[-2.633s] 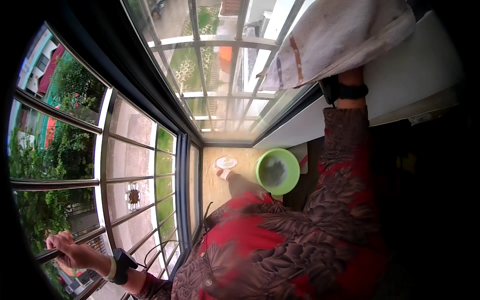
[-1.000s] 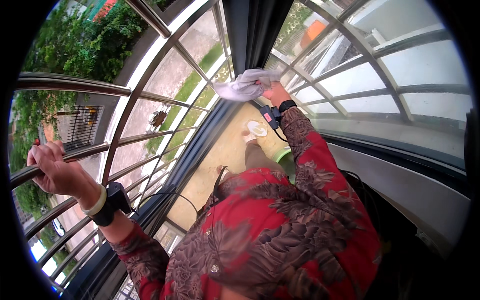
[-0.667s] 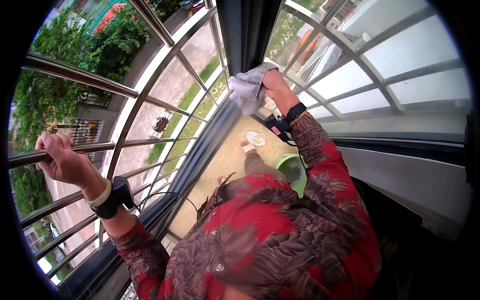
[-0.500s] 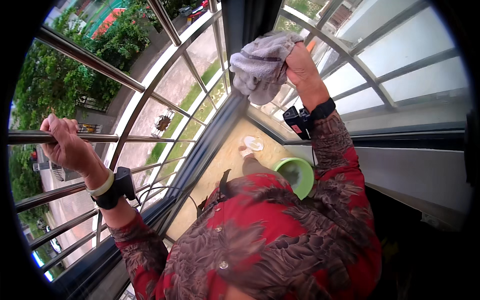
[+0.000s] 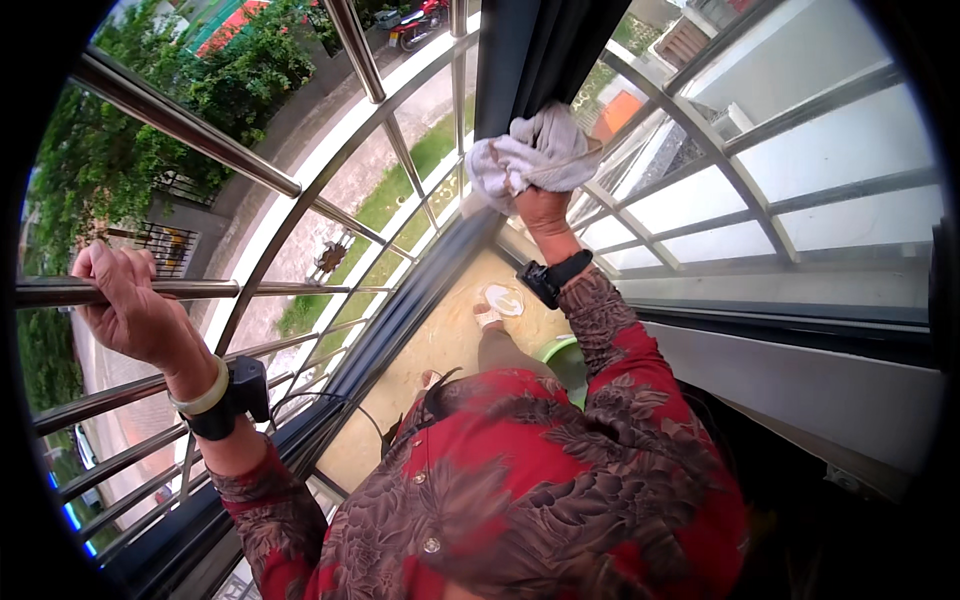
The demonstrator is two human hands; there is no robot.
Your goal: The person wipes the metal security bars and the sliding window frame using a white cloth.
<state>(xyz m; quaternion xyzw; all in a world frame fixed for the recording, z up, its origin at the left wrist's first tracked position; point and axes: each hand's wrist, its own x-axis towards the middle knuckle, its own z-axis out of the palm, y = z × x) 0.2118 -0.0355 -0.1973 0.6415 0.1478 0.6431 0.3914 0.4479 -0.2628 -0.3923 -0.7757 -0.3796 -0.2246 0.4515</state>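
My left hand point(image 5: 130, 305) is wrapped round a horizontal metal bar point(image 5: 205, 289) of the window grille at the left. In my right hand point(image 5: 545, 210) is a crumpled pale grey-white cloth point(image 5: 535, 155), its folds hiding most of my fingers. The cloth is against the dark upright window frame point(image 5: 525, 60), near the edge of the glass pane point(image 5: 700, 190). Both wrists wear black straps with small devices, and the left one also carries a pale bangle.
A green bucket point(image 5: 566, 362) stands on the tan floor point(image 5: 440, 335), partly hidden behind my right arm. A white patch point(image 5: 504, 300) lies by my foot. Dark window tracks point(image 5: 375, 350) run along the left. Beyond the bars are trees, a path and a red motorcycle point(image 5: 415, 25).
My right hand has swung left with the cloth, up to the dark frame, and its arm now covers more of the bucket. My left hand keeps its hold on the bar.
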